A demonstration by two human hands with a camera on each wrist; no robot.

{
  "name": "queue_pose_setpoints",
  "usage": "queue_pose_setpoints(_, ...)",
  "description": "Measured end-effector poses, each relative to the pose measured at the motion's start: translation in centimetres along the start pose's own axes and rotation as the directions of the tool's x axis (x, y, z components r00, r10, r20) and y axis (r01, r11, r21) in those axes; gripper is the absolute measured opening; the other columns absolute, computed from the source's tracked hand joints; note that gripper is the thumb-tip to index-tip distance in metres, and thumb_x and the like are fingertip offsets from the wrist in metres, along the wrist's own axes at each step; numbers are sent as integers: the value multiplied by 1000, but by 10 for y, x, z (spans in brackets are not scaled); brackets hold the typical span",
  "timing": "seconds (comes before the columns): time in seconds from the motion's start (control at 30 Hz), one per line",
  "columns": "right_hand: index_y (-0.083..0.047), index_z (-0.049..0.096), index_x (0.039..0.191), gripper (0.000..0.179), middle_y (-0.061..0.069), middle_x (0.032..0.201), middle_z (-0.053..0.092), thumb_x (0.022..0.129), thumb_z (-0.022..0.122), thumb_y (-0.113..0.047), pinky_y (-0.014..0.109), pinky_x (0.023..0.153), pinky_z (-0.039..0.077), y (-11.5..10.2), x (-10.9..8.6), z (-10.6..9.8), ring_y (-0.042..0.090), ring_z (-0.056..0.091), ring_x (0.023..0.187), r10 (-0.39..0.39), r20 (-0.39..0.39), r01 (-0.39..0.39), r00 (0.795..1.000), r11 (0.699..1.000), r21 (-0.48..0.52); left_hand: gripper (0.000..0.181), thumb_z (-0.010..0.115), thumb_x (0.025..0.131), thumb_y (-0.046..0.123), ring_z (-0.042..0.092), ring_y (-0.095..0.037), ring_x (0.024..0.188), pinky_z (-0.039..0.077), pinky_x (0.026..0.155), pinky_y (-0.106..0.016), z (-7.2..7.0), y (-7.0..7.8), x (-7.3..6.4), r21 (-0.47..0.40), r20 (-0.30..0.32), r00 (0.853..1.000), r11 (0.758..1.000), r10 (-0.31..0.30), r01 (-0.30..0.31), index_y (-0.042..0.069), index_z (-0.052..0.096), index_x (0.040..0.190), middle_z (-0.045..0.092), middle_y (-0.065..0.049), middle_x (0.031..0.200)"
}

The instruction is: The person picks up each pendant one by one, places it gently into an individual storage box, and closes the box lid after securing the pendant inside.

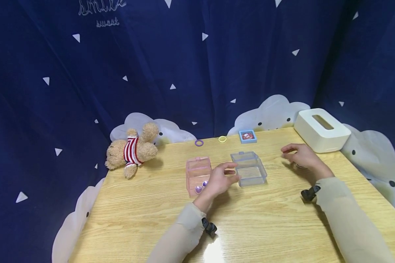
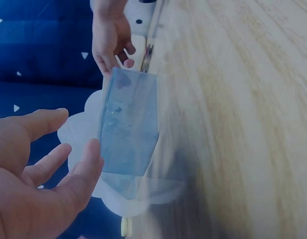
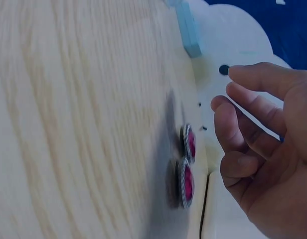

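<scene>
My left hand [image 1: 219, 179] reaches to the left side of a clear bluish plastic box [image 1: 251, 181] with its lid raised. In the left wrist view its fingers [image 2: 81, 174] are spread close to the box; I cannot tell if they touch it. To the left stands a clear pink box [image 1: 188, 180], lid up, with purple gem pieces [image 1: 198, 189] inside. My right hand [image 1: 303, 157] hovers over the table at the right, fingers loosely bent and holding nothing. Red gem pieces with silver rims [image 3: 186, 184] lie below it, mostly hidden by that hand in the head view.
A purple ring [image 1: 199, 140], a yellow ring [image 1: 222, 136] and a small light-blue square frame [image 1: 247, 141] lie along the table's back edge. A white tissue box [image 1: 327, 140] sits at the back right. A teddy bear [image 1: 145, 151] in a striped shirt lies at the back left.
</scene>
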State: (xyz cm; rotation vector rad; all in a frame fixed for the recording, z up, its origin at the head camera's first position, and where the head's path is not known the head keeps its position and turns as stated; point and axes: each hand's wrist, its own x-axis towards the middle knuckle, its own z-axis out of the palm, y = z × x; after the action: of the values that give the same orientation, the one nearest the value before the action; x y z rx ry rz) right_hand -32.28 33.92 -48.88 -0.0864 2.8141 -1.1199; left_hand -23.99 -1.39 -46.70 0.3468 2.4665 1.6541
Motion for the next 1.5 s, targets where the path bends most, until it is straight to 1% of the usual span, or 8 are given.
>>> queue_pose_setpoints(0.1,-3,59,130,40,21,119,64,97,63,-26,31,53,53,6,0,-4,17,62,69,20,0,-20,1000,1000,-2,48,78,86,12,67,-26,114,59,81,-24,3,0,1,25,0,1000,1000,-6,6,14,64,132,57,-10,138)
queue_pose_setpoints(0.27,-1,62,126,40,18,101,69,94,65,-25,30,55,53,11,-2,-8,16,64,67,9,-37,-11,999,998,-54,50,77,86,12,67,-29,115,59,81,-23,8,1,4,46,-3,1000,999,4,-4,16,62,134,56,-12,138)
queue_pose_setpoints(0.47,1,63,123,39,26,116,66,92,68,-22,25,58,53,17,-2,-8,14,65,72,3,-42,-8,999,994,-111,57,78,86,13,65,-32,117,58,80,-22,12,1,6,67,6,1000,998,3,-4,16,58,139,53,-14,141)
queue_pose_setpoints(0.53,2,64,122,40,28,118,65,90,71,-22,24,60,54,17,-3,-8,14,66,73,0,-46,-6,999,992,-123,58,78,85,12,66,-32,115,58,78,-21,13,0,7,73,1,1000,997,0,0,16,58,139,52,-15,142)
queue_pose_setpoints(0.67,3,66,119,42,28,112,68,86,75,-21,23,62,54,18,-5,-7,16,65,77,-12,-50,5,999,989,-145,60,79,83,11,67,-28,110,58,75,-20,15,-2,8,84,-12,1000,996,-17,18,15,58,139,52,-15,141)
queue_pose_setpoints(0.97,0,70,112,38,20,104,72,82,79,-22,24,67,49,19,-4,-5,27,62,91,-30,-60,18,998,982,-187,58,78,86,17,67,-23,109,57,80,-22,18,-6,11,137,-12,998,989,-59,60,14,57,140,58,-11,138)
queue_pose_setpoints(1.27,-2,71,105,37,14,95,73,80,80,-27,30,73,43,22,-3,-5,28,61,87,-74,-78,51,994,964,-263,53,74,90,18,67,-26,114,58,86,-27,17,-7,9,114,-11,998,992,-58,59,14,57,139,61,-12,138)
queue_pose_setpoints(1.5,-2,71,109,42,14,95,73,80,79,-31,39,74,47,18,-4,-6,31,63,89,-68,-65,45,996,951,-304,53,74,89,16,68,-25,113,59,85,-28,17,-5,8,69,-12,998,996,-63,64,12,57,139,60,-14,138)
